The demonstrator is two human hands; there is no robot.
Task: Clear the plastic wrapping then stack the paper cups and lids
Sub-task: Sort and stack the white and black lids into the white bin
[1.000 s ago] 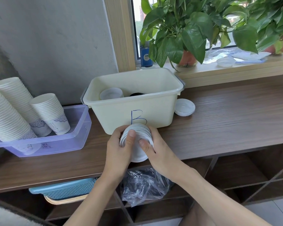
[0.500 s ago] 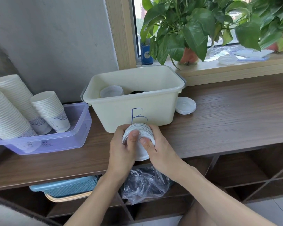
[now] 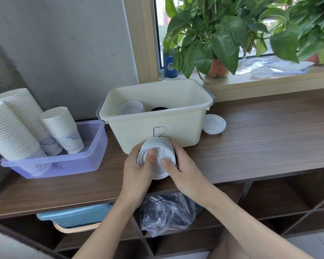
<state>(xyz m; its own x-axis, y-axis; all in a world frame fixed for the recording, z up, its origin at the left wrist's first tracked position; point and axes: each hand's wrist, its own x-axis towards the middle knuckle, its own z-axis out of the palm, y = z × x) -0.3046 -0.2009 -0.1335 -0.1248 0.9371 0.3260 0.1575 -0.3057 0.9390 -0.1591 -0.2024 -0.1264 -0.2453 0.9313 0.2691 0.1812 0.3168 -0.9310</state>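
Both my hands grip a stack of white plastic lids [image 3: 158,150] just in front of the cream bin [image 3: 187,128] marked with a blue letter. My left hand [image 3: 137,171] wraps the stack's left side with its thumb on the top lid. My right hand [image 3: 183,171] holds the right side, its thumb also on the top lid. Inside the bin lie more white lids [image 3: 130,108] and something dark. Another small pile of lids [image 3: 214,123] rests on the shelf right of the bin. Stacks of paper cups [image 3: 13,128] lean in a purple bin [image 3: 94,157] at the left.
Crumpled clear plastic wrapping [image 3: 166,210] sits in the cubby below the wooden shelf top [image 3: 269,143]. A blue basket [image 3: 79,215] fills the cubby to its left. Potted plants [image 3: 219,40], a clear lid and wrapping stand on the windowsill behind.
My hands and the lid stack have barely moved; they stay in front of the cream bin, with the thumbs shifting slightly on the top lid.
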